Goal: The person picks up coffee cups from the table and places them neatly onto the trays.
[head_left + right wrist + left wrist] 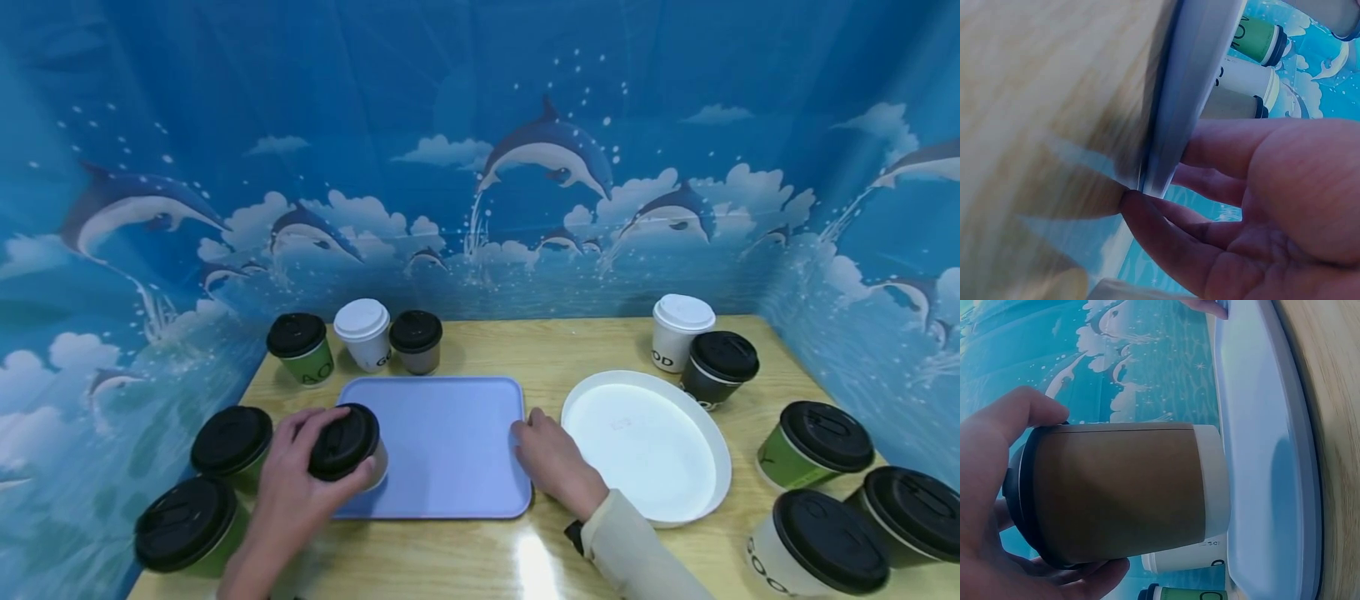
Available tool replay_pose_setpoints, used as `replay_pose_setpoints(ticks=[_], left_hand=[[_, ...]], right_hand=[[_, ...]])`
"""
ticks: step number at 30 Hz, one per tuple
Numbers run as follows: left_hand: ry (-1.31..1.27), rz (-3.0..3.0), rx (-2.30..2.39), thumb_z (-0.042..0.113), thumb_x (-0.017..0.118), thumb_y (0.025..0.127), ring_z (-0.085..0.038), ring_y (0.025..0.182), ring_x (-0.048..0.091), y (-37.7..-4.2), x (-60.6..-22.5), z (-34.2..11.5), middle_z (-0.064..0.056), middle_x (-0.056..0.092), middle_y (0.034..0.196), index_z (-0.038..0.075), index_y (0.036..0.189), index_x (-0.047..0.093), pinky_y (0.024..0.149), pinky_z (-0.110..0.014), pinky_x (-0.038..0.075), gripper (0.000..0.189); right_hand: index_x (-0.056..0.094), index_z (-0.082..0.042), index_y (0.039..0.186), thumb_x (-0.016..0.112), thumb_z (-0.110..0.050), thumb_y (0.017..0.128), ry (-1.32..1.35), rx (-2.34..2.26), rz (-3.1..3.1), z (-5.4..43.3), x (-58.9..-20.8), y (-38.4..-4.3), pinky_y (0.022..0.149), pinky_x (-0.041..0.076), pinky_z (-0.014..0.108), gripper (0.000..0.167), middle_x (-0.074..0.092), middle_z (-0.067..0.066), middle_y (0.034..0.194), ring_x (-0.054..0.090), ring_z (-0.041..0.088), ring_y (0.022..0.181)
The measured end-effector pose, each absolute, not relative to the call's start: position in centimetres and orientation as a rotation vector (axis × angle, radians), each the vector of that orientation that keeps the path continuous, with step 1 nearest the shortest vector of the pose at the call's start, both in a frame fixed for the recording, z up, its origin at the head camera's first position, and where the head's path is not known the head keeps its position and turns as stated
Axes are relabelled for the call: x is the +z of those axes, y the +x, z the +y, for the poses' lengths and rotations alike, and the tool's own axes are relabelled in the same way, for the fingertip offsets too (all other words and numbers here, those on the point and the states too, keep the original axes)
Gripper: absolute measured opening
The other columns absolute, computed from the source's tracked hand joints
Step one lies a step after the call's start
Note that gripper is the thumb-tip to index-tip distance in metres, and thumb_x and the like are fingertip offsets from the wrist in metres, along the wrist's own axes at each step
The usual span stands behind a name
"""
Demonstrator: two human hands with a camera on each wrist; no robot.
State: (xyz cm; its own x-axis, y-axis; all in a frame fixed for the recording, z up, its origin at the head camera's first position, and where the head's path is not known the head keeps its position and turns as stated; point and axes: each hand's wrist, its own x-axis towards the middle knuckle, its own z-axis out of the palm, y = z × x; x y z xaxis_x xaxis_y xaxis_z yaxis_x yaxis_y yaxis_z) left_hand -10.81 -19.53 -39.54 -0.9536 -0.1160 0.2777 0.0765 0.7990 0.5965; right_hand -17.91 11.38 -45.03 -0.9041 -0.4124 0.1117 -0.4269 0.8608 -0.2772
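My left hand grips a brown paper cup by its black lid, fingers and thumb around the lid's edge. The cup is upright over the left part of a pale blue tray; whether its white base touches the tray I cannot tell. On the tray's right edge, my right hand pinches the rim, thumb against the rim and a fingertip low by the tabletop.
A round white tray lies right of my right hand. Lidded cups line both sides: a green cup, a white cup and a grey cup behind, several more at the right. A dolphin-print curtain surrounds the wooden table.
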Motion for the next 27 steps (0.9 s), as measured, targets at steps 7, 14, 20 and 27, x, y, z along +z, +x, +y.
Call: replay_pose_setpoints(ticks=[7, 14, 20, 27], left_hand=[[-0.025, -2.618, -0.916, 0.033, 0.09, 0.077, -0.042, 0.119, 0.05, -11.5, -39.8, -19.5, -0.022, 0.047, 0.137, 0.015, 0.132, 0.065, 0.091, -0.067, 0.047, 0.063], [-0.056, -2.59, -0.922, 0.03, 0.091, 0.075, -0.042, 0.118, 0.051, -12.0, -40.2, -19.3, -0.022, 0.048, 0.136, 0.014, 0.131, 0.065, 0.09, -0.066, 0.047, 0.064], [-0.059, -2.58, -0.923, 0.03, 0.09, 0.076, -0.042, 0.117, 0.052, -12.2, -40.3, -19.1, -0.023, 0.048, 0.135, 0.013, 0.131, 0.066, 0.089, -0.065, 0.048, 0.062], [-0.065, -2.575, -0.923, 0.03, 0.09, 0.076, -0.041, 0.117, 0.052, -12.8, -40.5, -19.1, -0.023, 0.048, 0.135, 0.013, 0.131, 0.066, 0.09, -0.064, 0.048, 0.062]], right_hand=[[0.068, 0.005, 0.1, 0.067, -0.002, 0.094, 0.683, 0.459, -2.974, 11.3, -45.0, -17.8, 0.06, 0.05, 0.044, 0.009, 0.055, 0.017, 0.087, 0.054, 0.027, 0.071], [0.069, 0.004, 0.1, 0.066, -0.002, 0.095, 0.671, 0.466, -2.978, 11.3, -44.9, -17.8, 0.061, 0.05, 0.045, 0.009, 0.055, 0.018, 0.088, 0.054, 0.028, 0.072], [0.068, 0.004, 0.1, 0.066, -0.001, 0.094, 0.673, 0.47, -2.968, 11.3, -45.0, -17.8, 0.06, 0.05, 0.044, 0.009, 0.054, 0.017, 0.087, 0.054, 0.027, 0.07], [0.069, 0.005, 0.103, 0.066, -0.002, 0.094, 0.665, 0.47, -2.979, 11.3, -45.0, -17.9, 0.061, 0.051, 0.044, 0.011, 0.055, 0.018, 0.088, 0.054, 0.027, 0.071]])
